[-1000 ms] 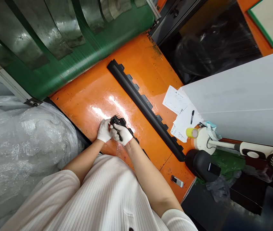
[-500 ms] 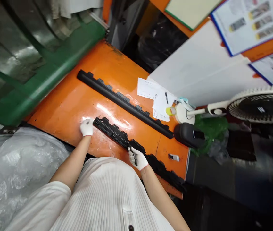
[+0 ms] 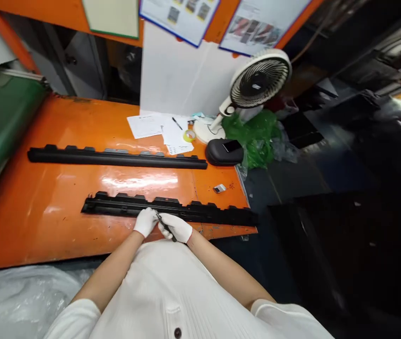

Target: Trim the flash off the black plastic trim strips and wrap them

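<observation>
A long black plastic strip [image 3: 108,205] with raised tabs along its far side lies across the near part of the orange table. At its near edge, close to the middle, my gloved left hand [image 3: 146,222] closes its fingers on the strip. Beside it my gloved right hand [image 3: 179,228] is wrapped round a slim black hand tool [image 3: 165,227], its thin tip pointing up-left near the left fingertips. The tool's exact kind is too small to tell. Farther back lies a second black strip [image 3: 116,159], smoother, with tabs on its far side, touched by neither hand.
The orange table [image 3: 62,193] carries papers [image 3: 147,126], a pen [image 3: 177,123], a tape roll [image 3: 188,136], a white fan [image 3: 205,131], a black case [image 3: 214,153] and a small pale object [image 3: 219,188]. A green conveyor belt [image 3: 6,108] borders the left; plastic wrap [image 3: 24,301] lies near-left.
My left hand has left the strip's left end and come to its middle, close to my right hand. The tool stays in my right hand. The camera view has turned rightward.
</observation>
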Tool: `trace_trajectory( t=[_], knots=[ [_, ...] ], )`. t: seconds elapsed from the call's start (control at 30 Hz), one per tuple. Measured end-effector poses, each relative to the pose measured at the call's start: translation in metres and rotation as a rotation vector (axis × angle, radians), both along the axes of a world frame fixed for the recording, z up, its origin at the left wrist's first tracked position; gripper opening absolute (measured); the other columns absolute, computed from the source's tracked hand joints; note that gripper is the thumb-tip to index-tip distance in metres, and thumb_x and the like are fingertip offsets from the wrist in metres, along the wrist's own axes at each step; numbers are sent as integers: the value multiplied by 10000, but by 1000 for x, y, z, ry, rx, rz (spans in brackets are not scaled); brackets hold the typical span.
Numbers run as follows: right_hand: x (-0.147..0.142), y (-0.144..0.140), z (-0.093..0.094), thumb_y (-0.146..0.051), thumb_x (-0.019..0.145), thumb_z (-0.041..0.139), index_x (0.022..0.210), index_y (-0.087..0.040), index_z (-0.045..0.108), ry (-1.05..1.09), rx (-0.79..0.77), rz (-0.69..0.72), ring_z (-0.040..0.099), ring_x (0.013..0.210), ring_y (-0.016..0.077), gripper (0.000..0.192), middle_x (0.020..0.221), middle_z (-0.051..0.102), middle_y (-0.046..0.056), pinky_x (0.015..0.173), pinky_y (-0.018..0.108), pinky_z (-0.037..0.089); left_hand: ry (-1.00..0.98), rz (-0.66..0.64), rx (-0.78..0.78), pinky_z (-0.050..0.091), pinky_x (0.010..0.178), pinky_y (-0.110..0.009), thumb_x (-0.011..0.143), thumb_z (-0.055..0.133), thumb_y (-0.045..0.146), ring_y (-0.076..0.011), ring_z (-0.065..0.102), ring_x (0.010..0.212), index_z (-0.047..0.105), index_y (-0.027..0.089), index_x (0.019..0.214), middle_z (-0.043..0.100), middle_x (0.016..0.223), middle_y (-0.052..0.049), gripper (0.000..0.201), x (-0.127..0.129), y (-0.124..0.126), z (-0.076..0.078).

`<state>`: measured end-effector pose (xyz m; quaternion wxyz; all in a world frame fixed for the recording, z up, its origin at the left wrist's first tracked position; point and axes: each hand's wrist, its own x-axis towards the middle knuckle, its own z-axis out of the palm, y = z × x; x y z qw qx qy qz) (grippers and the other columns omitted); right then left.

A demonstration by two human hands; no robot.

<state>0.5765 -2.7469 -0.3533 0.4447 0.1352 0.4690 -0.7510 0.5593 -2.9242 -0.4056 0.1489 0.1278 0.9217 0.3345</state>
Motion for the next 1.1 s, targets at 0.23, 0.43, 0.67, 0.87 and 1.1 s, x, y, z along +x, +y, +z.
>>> trace_trajectory(
  t=[0.23, 0.43, 0.67, 0.87, 1.1],
  knots=[
    [7, 112, -7, -570, 901, 764, 1248, -192, 786, 190, 47, 140, 512, 543, 84, 514, 766, 675, -18, 455, 179, 358, -1, 166, -352, 586, 1004, -461, 903, 562, 407, -346, 760, 1058, 806, 320, 824, 841, 997, -64, 271, 18, -138, 29],
    [9, 212, -29, -401, 1030, 569, 1419, -221, 772, 587, 544, 209, 712, 800, 177, 475, 1050, 822, 69, 725, 296, 598, 134, 239, -579, 523, 1179, -560, 874, 600, 506, -410, 701, 1284, 796, 207, 1218, 803, 1275, -164, 496, 3, -119, 58],
    [4, 329, -56, -345, 1096, 519, 1439, -299, 780, 662, 1109, 328, 706, 1208, 285, 433, 1281, 788, 102, 1116, 425, 524, -34, -321, -324, 376, 1314, -605, 775, 914, 425, -421, 469, 1577, 625, 276, 1596, 548, 1690, -149, 883, -18, 135, 17],
    [-3, 353, -75, -360, 1096, 552, 1419, -349, 794, 698, 1175, 539, 698, 1130, 272, 404, 1192, 777, 95, 1003, 365, 525, -123, -426, -393, 174, 1341, -760, 728, 983, 346, -480, 272, 1679, 637, 381, 1591, 386, 1805, -110, 930, -10, 205, -12],
    [-12, 363, -87, -425, 1114, 535, 1422, -376, 788, 723, 1179, 591, 690, 1120, 269, 402, 1177, 774, 93, 971, 345, 517, -96, -453, -375, 201, 1334, -752, 765, 969, 406, -466, 328, 1653, 649, 384, 1579, 472, 1758, -93, 875, -18, 202, -25]
  ],
)
